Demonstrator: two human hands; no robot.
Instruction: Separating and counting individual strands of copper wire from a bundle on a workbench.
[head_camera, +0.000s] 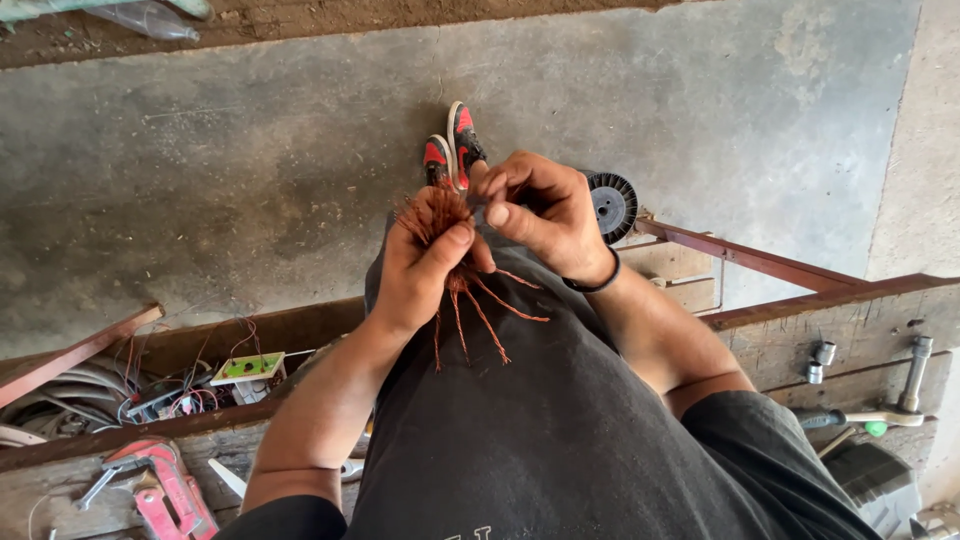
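A bundle of thin copper wire (468, 290) is gripped in my left hand (425, 262), its loose strands hanging down over my dark shirt. My right hand (540, 210) pinches the top of the same bundle with thumb and fingers, just right of the left hand. A dark band sits on my right wrist. Both hands are held in front of my chest, above the concrete floor. Beyond them my red and black shoes (452, 150) show on the floor.
A black ribbed fan wheel (612, 203) lies behind my right hand. A wooden bench edge (840, 300) runs on the right with sockets (820, 360) and a ratchet wrench (905, 400). At lower left are a red pipe wrench (165, 490), a green circuit board (248, 368) and tangled wires.
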